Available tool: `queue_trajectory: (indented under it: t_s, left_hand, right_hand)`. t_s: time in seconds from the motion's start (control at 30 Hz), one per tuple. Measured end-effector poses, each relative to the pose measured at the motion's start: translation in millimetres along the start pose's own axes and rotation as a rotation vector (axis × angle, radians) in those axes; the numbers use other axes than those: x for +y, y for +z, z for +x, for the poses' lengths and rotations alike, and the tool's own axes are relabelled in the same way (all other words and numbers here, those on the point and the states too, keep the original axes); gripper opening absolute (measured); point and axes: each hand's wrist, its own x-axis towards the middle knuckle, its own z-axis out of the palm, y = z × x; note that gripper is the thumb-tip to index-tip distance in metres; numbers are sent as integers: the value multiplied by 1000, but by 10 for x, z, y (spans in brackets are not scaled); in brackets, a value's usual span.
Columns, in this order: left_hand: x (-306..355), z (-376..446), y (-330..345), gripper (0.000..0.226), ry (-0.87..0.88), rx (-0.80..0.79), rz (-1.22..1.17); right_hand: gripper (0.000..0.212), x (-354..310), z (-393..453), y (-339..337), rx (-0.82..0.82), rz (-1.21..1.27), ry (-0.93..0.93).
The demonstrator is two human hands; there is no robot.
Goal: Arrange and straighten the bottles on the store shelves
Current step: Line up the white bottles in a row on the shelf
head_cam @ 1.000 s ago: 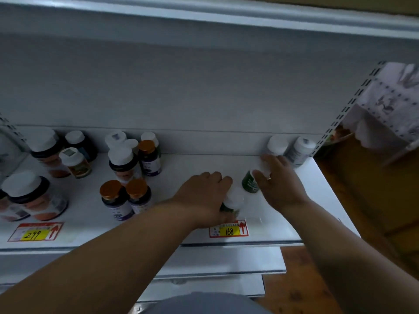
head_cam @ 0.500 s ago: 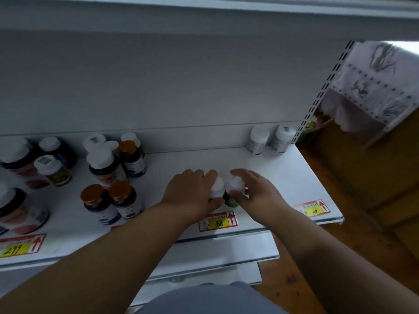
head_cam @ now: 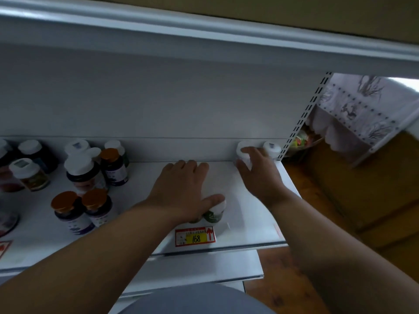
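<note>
Both forearms reach forward over the white shelf [head_cam: 254,225]. The left hand [head_cam: 181,193] lies palm down near the middle of the shelf, its fingers straight and close together pointing toward the back wall, the thumb stretched out to the right and resting on the white cap of a green bottle [head_cam: 214,213]. That bottle stands near the front edge, just behind the price tag [head_cam: 195,236] marked 168; a second bottle seems to sit under the palm beside it, but it is mostly hidden.

The right hand [head_cam: 258,171] is extended to the far right corner, its fingers curled around a white bottle [head_cam: 243,155] that stands against the back wall, with another white bottle [head_cam: 271,149] just to its right, beside the perforated upright.

Half a second ago both hands were together near the front edge, each on one of the two white-capped bottles. Since then the right hand has let go and moved back to the far right pair, while the left hand has stayed over the front bottles and flattened out.

At the left, a cluster of orange-capped jars [head_cam: 79,209] and white-capped jars [head_cam: 81,168] stands unchanged.
</note>
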Motion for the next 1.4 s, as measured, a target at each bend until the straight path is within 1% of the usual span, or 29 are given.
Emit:
queue_trajectory:
  t_s: [0.03,0.13,0.17,0.23,0.3,0.33,0.43,0.5,0.57,0.6,0.63,0.7,0.77,0.8,0.87,0.93,1.0,1.07,1.13,1.17,1.27,1.33,1.4]
  left_hand:
    - [51,45,-14,80,16,15,-9]
    - [211,164,-8,76,28,41,-15]
    - [262,200,3,75,14,51,-20]
    - [374,269,27,71,-31,69,-48]
    - [495,340,48,67,-78,94,-58]
    - [557,380,44,65,-94,115,-55]
    - [741,471,14,55,-99,227,-125]
    - [850,485,29,47,-107,312,-188]
    - [968,490,63,45,-153,317,-234]
    - [1032,490,82,50,-194,277,-266]
    - [1097,496,106,59,-244,221,-294]
    - [1241,510,147,80,-355,110,-358]
    - [1381,526,185,88,-443,86,-482]
    - [1439,533,201,85,-466,95,-543]
    - [1535,527,226,67,-468,102,-656]
    - [1585,499,257,48,-452,81,-778]
    - [1596,443,288,42,-418,53,-843]
    - [1598,386,340,46,-385,49,-841]
    - [1626,331,428,50,-377,49,-815]
    - [1652,304,494,52,-373,41,-799]
    - [1720,242,776,61,-328,-19,-718]
    - [1743,222,978,68,-297,-69,-651]
    - [1756,227,1106,70,-285,-72,-563]
  right_hand:
    - [45,63,183,-41,-27,-75,11]
    - [50,192,623,-72,-189,-281,14]
    - [48,219,706,-59,-233,-328,-8]
    - [38,259,791,-40,-269,-409,-77]
    - [32,315,826,-27,-274,-415,-133]
    - [34,345,830,-26,-278,-404,-156]
    - [45,468,797,-43,-305,-358,-187]
    - [48,552,749,-87,-326,-206,-147]
    - [43,631,696,-185,-332,112,-40]
    - [39,651,665,-265,-334,294,19]
    - [35,659,633,-354,-344,456,70]
    - [30,662,582,-540,-366,663,122]
    - [32,624,515,-708,-358,752,119]
    - [35,596,472,-766,-355,762,114]
    - [45,547,348,-862,-383,772,113]
    - [53,553,212,-932,-454,820,126]
    - [49,594,81,-994,-513,862,134]
    - [39,653,-26,-1023,-514,802,131]
    - [30,731,-109,-1023,-471,635,112]
    - [30,768,-147,-1019,-455,528,85]
    - [43,908,-253,-972,-460,288,2]
    - [57,1000,-346,-908,-476,221,-39]
    - [64,1073,-443,-819,-484,211,-80]
